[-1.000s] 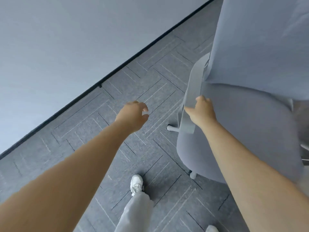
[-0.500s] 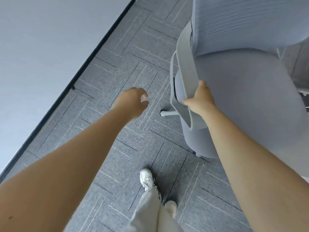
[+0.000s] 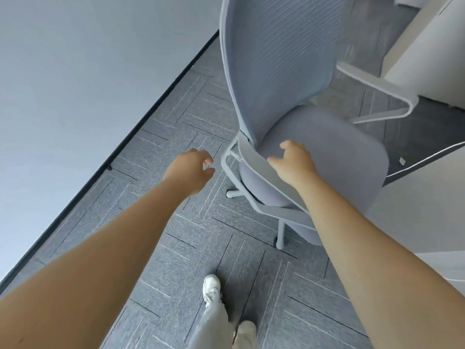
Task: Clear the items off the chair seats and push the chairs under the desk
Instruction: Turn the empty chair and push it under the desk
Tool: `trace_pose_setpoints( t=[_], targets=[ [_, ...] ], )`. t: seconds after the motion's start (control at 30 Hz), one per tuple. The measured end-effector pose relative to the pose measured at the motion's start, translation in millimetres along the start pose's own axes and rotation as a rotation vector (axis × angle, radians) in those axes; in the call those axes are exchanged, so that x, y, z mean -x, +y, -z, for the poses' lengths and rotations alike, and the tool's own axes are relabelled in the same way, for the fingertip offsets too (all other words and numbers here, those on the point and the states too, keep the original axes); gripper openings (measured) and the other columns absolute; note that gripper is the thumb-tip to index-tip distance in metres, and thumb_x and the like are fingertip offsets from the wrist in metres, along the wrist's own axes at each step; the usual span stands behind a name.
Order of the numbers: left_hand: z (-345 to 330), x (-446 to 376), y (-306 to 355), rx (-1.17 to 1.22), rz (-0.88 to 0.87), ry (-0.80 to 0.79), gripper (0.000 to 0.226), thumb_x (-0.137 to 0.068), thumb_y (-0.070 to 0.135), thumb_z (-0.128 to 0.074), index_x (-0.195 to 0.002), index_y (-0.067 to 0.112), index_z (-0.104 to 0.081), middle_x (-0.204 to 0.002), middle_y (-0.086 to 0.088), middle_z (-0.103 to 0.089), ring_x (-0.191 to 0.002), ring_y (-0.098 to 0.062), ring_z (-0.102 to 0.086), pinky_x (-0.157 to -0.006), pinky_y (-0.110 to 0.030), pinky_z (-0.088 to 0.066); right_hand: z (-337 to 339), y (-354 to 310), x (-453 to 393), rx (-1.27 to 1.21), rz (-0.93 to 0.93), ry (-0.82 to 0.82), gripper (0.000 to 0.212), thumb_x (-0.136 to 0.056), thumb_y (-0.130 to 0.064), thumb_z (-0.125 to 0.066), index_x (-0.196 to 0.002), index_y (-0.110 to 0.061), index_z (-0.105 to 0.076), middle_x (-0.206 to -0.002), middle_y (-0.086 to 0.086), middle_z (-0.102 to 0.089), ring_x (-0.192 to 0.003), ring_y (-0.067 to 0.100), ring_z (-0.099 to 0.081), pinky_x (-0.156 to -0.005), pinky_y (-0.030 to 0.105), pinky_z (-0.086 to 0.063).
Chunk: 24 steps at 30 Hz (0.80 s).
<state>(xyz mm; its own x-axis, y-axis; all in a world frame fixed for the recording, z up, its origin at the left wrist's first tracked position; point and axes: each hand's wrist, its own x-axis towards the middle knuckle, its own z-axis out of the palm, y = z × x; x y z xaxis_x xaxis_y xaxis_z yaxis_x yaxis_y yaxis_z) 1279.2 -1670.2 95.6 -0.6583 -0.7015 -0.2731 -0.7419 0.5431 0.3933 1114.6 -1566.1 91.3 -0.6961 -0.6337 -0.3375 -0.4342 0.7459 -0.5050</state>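
A grey office chair with a mesh back point(image 3: 276, 59) stands on the carpet, and its seat point(image 3: 334, 157) has nothing on it. My right hand point(image 3: 294, 165) lies on the chair's left armrest point(image 3: 251, 157) with the fingers spread over the seat edge, not closed round it. My left hand point(image 3: 191, 172) hovers to the left of the chair, fingers loosely curled and holding nothing. The far end of the seat meets the dark-edged rim of the white desk point(image 3: 425, 212) at the lower right.
A grey wall point(image 3: 75, 84) with a black skirting line runs along the left. The chair's right armrest point(image 3: 382, 96) lies close to a white panel point(image 3: 427, 54) at the upper right. The chair's base legs point(image 3: 280, 233) and my white shoes point(image 3: 212, 288) are on the carpet tiles.
The chair has swung round and moved toward the desk, so its back and whole seat show. My right hand has loosened from a grip on the armrest to spread fingers.
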Motion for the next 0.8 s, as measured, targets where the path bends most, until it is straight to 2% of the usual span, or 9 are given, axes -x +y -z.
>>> trace_pose_setpoints(
  t=[0.3,0.37,0.4,0.43,0.57,0.63,0.7,0.73,0.8],
  targets=[
    [97.1,-19.3,6.9,-0.032,-0.061,0.097,0.029,-0.092,0.017,-0.053,-0.118,0.005,-0.058,-0.129,-0.014,-0.057,-0.116,-0.029,-0.056,-0.101,-0.04,-0.045,70.2,-81.7,5.4,-0.207,0.154,0.155,0.044,-0.093,-0.031,-0.049,-0.128,-0.005,-0.047,-0.134,0.015,-0.049,-0.123,0.029,-0.047,-0.101,0.034,-0.038],
    [117.6,-37.0,8.4,-0.028,-0.097,0.119,0.03,-0.092,0.016,-0.053,-0.12,0.005,-0.057,-0.129,-0.015,-0.057,-0.117,-0.03,-0.054,-0.101,-0.039,-0.044,79.8,-100.8,-2.9,-0.251,0.177,0.196,0.022,-0.094,-0.034,-0.046,-0.101,-0.018,-0.058,-0.102,0.007,-0.058,-0.103,0.026,-0.05,-0.084,0.032,-0.04],
    [127.8,-47.0,9.1,-0.027,-0.121,0.124,0.031,-0.092,0.015,-0.053,-0.12,0.005,-0.056,-0.129,-0.015,-0.056,-0.118,-0.03,-0.054,-0.101,-0.039,-0.044,84.9,-112.2,-7.4,-0.27,0.18,0.228,0.02,-0.094,-0.036,-0.044,-0.082,-0.025,-0.054,-0.082,0.0,-0.051,-0.091,0.022,-0.045,-0.073,0.031,-0.037],
    [137.8,-57.8,9.0,-0.027,-0.145,0.124,0.031,-0.092,0.015,-0.053,-0.121,0.005,-0.056,-0.13,-0.016,-0.055,-0.118,-0.031,-0.053,-0.1,-0.039,-0.044,89.0,-123.0,-14.3,-0.295,0.175,0.256,0.023,-0.094,-0.038,-0.042,-0.078,-0.025,-0.051,-0.078,-0.003,-0.044,-0.088,0.017,-0.039,-0.069,0.03,-0.033],
    [174.4,-107.2,0.5,-0.063,-0.265,0.09,0.035,-0.091,0.015,-0.054,-0.125,0.006,-0.053,-0.132,-0.017,-0.052,-0.12,-0.031,-0.051,-0.101,-0.038,-0.043,101.0,-170.4,-38.9,-0.401,0.097,0.323,0.052,-0.091,-0.044,-0.046,-0.123,-0.003,-0.047,-0.099,0.002,-0.049,-0.092,0.019,-0.048,-0.076,0.031,-0.037],
    [191.6,-131.3,-5.1,-0.092,-0.316,0.064,0.038,-0.091,0.016,-0.054,-0.127,0.007,-0.051,-0.133,-0.016,-0.051,-0.121,-0.031,-0.049,-0.101,-0.037,-0.042,103.2,-191.9,-49.8,-0.373,0.024,0.339,0.048,-0.088,-0.034,-0.055,-0.121,-0.002,-0.046,-0.098,0.005,-0.054,-0.095,0.024,-0.053,-0.075,0.033,-0.043],
    [206.5,-150.7,-8.2,-0.109,-0.348,0.025,0.041,-0.091,0.017,-0.054,-0.131,0.009,-0.048,-0.137,-0.015,-0.048,-0.122,-0.031,-0.049,-0.101,-0.038,-0.042,103.1,-202.2,-60.6,-0.264,-0.064,0.375,0.015,-0.087,-0.015,-0.056,-0.093,-0.005,-0.046,-0.081,0.003,-0.048,-0.088,0.024,-0.05,-0.063,0.03,-0.04],
    [213.4,-159.5,-7.8,-0.115,-0.365,0.009,0.043,-0.092,0.017,-0.054,-0.133,0.01,-0.045,-0.138,-0.014,-0.046,-0.122,-0.032,-0.049,-0.1,-0.039,-0.043,103.3,-205.0,-62.9,-0.231,-0.102,0.394,0.012,-0.087,-0.007,-0.054,-0.086,-0.008,-0.043,-0.078,0.003,-0.045,-0.084,0.023,-0.047,-0.056,0.029,-0.036],
    [224.5,-176.8,-3.5,-0.144,-0.419,-0.01,0.049,-0.091,0.017,-0.054,-0.138,0.012,-0.039,-0.14,-0.015,-0.044,-0.123,-0.033,-0.047,-0.103,-0.041,-0.042,104.6,-206.2,-62.3,-0.25,-0.123,0.383,0.012,-0.086,-0.001,-0.053,-0.091,-0.007,-0.044,-0.078,0.004,-0.045,-0.083,0.02,-0.045,-0.054,0.027,-0.033]
  ],
)
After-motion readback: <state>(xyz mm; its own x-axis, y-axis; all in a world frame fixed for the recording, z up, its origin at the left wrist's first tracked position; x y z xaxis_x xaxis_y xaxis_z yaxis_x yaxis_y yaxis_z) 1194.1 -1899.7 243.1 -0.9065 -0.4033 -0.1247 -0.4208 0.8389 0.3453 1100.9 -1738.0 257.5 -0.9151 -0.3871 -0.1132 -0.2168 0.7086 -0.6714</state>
